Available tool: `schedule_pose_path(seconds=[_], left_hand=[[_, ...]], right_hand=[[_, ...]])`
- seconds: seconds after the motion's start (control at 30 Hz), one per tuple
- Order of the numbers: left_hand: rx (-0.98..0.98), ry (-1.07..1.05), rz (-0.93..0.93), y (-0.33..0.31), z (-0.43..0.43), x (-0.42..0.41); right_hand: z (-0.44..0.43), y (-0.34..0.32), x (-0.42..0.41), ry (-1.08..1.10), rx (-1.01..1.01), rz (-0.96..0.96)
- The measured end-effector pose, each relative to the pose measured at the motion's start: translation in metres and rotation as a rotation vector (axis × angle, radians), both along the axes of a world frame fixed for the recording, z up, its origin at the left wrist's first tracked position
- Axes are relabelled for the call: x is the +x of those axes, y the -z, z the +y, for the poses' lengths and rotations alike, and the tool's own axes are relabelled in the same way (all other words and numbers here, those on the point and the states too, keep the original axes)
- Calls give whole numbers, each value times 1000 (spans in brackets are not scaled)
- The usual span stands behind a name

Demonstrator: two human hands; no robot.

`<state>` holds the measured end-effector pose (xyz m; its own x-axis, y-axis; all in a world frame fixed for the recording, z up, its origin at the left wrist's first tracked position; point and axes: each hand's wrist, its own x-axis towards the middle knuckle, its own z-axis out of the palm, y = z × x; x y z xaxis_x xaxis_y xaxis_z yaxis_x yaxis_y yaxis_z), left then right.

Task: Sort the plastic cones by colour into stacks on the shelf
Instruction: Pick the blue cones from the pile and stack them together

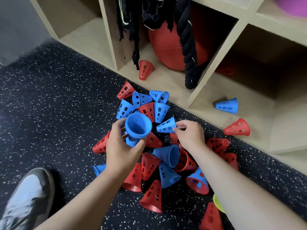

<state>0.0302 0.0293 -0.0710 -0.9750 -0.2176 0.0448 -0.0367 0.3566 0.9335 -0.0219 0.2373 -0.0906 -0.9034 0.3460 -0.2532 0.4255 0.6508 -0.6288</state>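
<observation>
we grip the nested blue stack (138, 128) in the left hand (122, 146), wide mouth up, above the floor pile. the right hand (189, 134) pinches a loose blue cone (166, 126) at its rim. we judge the perforated cones light and stiff; take them by the rim.

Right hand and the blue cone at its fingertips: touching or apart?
Touching. Head view shows the right hand pinching the blue cone at its rim.
</observation>
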Motion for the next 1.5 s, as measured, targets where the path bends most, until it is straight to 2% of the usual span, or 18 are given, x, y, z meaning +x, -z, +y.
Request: schedule_pose_path(seconds=[0.07,0.13,0.27,0.33,0.4,0.47,0.53,0.6,0.67,0.73,0.8,0.87,0.93,1.07,1.13,1.3,1.5], left_hand=[[0,11,3,1,0,1],[13,8,4,2,-2,1],[2,-11,28,1,-6,-1],[2,-13,39,-1,-6,-1],[14,-9,54,-5,-5,0],[29,9,78,-10,-2,2],[45,25,97,-16,1,5],[55,35,99,-21,2,8],[56,32,89,-25,1,12],[56,25,82,-29,1,17],[61,18,78,-36,2,23],[64,11,78,-45,4,27],[74,-4,85,-56,8,33],[91,-60,87,-61,18,58],[80,-30,81,-58,22,70],[51,42,47,-56,24,69],[-8,92,-31,-44,21,61]], right_hand=[[-2,0,1,1,0,46],[-5,-9,2,2,19,182],[-17,-52,12,-23,-6,660],[-27,-76,20,-122,-21,843],[-39,-89,28,-308,16,909],[-48,-92,37,-492,71,876],[-50,-90,47,-570,58,796],[-48,-87,58,-458,-42,757],[-43,-81,69,-239,-44,692],[-36,-68,77,-119,111,371],[-32,-48,86,-104,205,12],[-35,-37,92,-80,168,-130],[-39,-30,93,-49,167,-132],[-45,-26,92,-136,253,-101],[-44,-25,95,-112,225,-93],[-35,-37,104,84,74,162],[-16,-66,103,67,84,284]])
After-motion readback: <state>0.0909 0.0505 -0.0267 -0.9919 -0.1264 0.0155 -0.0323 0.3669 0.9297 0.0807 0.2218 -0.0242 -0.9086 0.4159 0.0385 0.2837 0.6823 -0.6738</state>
